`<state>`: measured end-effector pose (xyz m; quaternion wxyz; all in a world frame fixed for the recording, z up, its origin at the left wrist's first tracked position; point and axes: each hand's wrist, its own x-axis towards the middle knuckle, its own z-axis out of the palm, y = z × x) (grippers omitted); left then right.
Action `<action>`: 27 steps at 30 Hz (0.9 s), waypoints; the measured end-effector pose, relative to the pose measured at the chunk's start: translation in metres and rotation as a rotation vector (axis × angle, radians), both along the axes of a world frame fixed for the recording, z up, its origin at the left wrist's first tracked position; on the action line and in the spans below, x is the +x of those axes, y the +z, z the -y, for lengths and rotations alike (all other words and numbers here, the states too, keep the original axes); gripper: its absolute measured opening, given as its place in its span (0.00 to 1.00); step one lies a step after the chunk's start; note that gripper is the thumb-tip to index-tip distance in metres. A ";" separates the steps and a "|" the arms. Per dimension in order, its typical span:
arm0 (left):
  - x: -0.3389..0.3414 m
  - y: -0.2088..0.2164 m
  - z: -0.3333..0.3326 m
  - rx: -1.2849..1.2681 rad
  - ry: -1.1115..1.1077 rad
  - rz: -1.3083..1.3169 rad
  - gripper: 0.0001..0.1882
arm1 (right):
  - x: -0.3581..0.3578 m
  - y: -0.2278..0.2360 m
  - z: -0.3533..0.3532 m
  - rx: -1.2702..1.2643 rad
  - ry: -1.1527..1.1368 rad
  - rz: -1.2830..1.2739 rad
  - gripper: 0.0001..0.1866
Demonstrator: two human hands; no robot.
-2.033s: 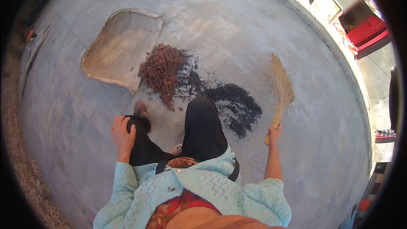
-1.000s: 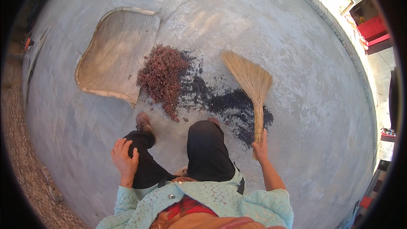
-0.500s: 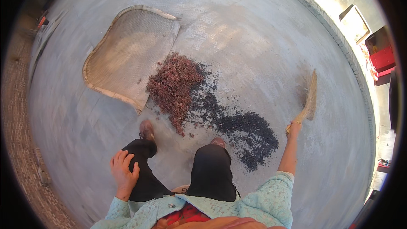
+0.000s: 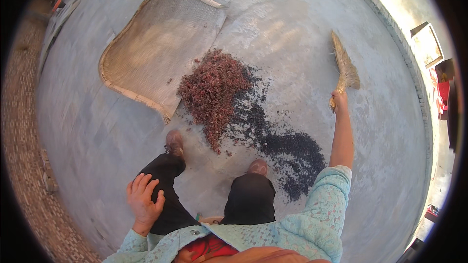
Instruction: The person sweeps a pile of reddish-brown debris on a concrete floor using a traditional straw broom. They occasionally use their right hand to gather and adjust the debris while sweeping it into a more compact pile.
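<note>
My right hand (image 4: pixel 340 100) grips the handle of a short straw hand broom (image 4: pixel 346 65), its bristles fanned out and pointing away from me over the floor. My left hand (image 4: pixel 145 198) rests on my left knee, fingers spread, holding nothing. In front of my feet lies a heap of reddish-brown husks or dried bits (image 4: pixel 214 90). Small black seeds or grains (image 4: pixel 295 148) are scattered from its right side toward my right foot. A woven winnowing basket (image 4: pixel 161 44) with a pale curved rim lies left of the heap, its open edge next to it.
Grey concrete floor (image 4: pixel 292 34) spreads all around. A brick strip (image 4: pixel 24 156) runs along the far left, and a low raised edge (image 4: pixel 409 63) curves along the right. Red objects (image 4: pixel 442 95) and a tilted board (image 4: pixel 427 44) stand beyond that edge.
My right arm has stretched farther forward, and the broom has swung so its bristles lean to the left. My left hand stays on my knee. The view has shifted slightly.
</note>
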<state>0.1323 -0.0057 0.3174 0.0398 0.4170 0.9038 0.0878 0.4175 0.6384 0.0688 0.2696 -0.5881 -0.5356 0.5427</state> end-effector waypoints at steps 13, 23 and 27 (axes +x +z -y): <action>0.008 0.002 0.029 0.144 0.044 0.010 0.15 | 0.083 0.028 0.268 0.057 0.530 0.671 0.47; 0.015 -0.010 0.066 0.216 0.072 -0.029 0.14 | 0.249 0.096 0.425 0.128 0.346 0.329 0.51; 0.012 -0.012 0.071 0.215 0.070 -0.016 0.14 | 0.234 0.095 0.416 -0.019 0.179 0.205 0.49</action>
